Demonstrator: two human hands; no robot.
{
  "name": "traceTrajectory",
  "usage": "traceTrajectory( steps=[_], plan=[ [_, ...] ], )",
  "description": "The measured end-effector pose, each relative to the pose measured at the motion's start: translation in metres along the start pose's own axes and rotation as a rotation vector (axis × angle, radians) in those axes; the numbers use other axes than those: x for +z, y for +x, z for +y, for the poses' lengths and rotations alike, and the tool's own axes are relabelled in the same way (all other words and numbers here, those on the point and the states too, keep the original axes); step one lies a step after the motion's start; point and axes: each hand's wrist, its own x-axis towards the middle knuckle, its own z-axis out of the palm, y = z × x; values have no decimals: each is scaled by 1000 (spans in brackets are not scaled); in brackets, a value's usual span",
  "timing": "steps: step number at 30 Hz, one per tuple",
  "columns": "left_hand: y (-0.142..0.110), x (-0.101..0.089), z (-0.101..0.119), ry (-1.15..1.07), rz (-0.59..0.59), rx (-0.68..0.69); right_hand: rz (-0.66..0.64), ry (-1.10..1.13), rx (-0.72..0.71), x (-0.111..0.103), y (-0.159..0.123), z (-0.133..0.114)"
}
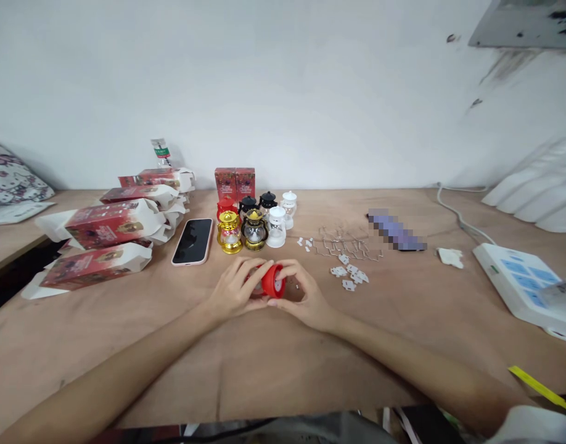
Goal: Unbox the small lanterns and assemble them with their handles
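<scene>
A small red lantern [270, 282] lies on its side between my two hands, its round base turned to the right. My left hand [239, 285] is wrapped round the lantern's body and hides most of it. The fingers and thumb of my right hand [306, 299] grip the rim of the base. Just behind stand several small lanterns, among them a gold one [230, 233], a black-and-gold one [254, 230] and a white one [277, 227]. To the right lie white flat plastic pieces [352, 272] and a tangle of bent wire handles [345, 245].
Opened red boxes [111, 223] pile up at the left, next to a phone [193, 242]. Two upright red boxes [235, 183] stand behind the lanterns. A purple, partly blurred phone-like object [396, 230], a white device [526, 283] with a cable and a yellow strip [539, 387] are at the right.
</scene>
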Motion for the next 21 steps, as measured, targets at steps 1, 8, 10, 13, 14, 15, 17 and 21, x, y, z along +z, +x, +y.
traceTrajectory(
  steps=[1, 8, 10, 13, 14, 15, 17, 21],
  plan=[
    [0, 0, 0, 1, -7, -4, -3, -2, 12, 0, 0, 0],
    [0, 1, 0, 8, -19, 7, -12, -10, 49, 0, 0, 0],
    [0, 0, -1, 5, -22, 7, -7, -38, 37, -1, 0, -1],
    [1, 0, -1, 7, -19, 16, 5, -72, 11, -1, 1, -2],
    [1, 0, -1, 7, -18, 18, 7, -76, 3, -1, 1, -3],
    [1, 1, -1, 6, -18, 20, 8, -78, -2, 0, 1, -2],
    [-1, 3, -2, 14, -10, 14, 12, -80, -7, 0, 0, -1],
    [-6, 8, -2, 70, 19, -9, 37, -100, -29, 2, -1, 3]
  ],
)
